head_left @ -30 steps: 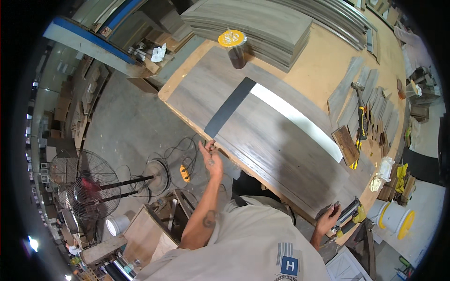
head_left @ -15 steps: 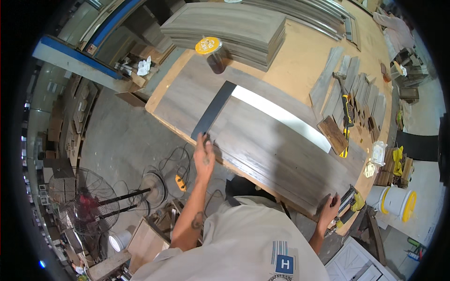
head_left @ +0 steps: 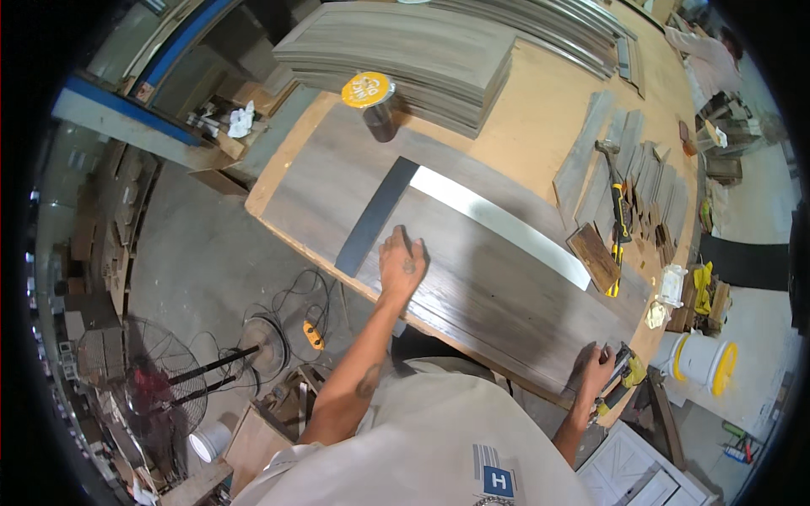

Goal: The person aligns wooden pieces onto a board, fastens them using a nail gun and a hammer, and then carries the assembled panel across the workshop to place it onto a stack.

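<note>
From where I stand, the grey wood-grain panel (head_left: 498, 282) lies along the near edge of the surface (head_left: 540, 110); the left hand (head_left: 403, 266) is loosely spread over it beside the dark strip (head_left: 377, 218), clasping nothing, while the right hand (head_left: 596, 372) curls by its right end, gripping or not I can't tell. It looks stiff, fairly heavy and smooth enough to slide, best held by the long edges.
</note>
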`<state>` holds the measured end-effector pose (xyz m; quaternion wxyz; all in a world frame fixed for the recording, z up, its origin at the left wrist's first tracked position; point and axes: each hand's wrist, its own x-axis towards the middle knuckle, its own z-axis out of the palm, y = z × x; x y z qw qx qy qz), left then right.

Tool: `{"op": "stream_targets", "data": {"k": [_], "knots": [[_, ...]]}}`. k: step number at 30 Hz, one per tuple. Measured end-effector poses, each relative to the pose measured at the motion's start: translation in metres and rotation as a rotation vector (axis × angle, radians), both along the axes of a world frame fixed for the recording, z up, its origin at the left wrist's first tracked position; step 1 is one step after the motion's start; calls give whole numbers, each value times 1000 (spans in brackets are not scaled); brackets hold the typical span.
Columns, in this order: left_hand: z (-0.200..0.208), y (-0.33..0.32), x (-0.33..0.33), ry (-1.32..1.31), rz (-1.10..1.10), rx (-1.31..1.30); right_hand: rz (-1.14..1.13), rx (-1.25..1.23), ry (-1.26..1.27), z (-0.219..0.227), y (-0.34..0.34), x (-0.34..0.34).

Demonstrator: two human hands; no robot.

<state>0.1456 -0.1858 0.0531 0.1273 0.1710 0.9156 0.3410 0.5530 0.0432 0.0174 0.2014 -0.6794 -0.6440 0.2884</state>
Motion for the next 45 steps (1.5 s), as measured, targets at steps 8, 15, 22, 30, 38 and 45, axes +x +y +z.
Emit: {"op": "stream_targets", "data": {"k": [8,15,22,30,38,45], "knots": [[6,-8,13,73,52,-29,-85,-37,-78,19,-5,-10],[-4,3,6,182,-68,81,-64,18,-198,27,-10,-17],[-22,20,-46,49,-19,-16,-73,-17,41,42,21,-62],[-7,53,-47,10,1,-87,-99,62,-48,26,44,-57],[-16,38,-45,14,-31,-108,-76,-20,-145,34,40,-49],[-20,-51,2,-12,-17,-33,-33,-123,-35,55,-38,-8]]}}
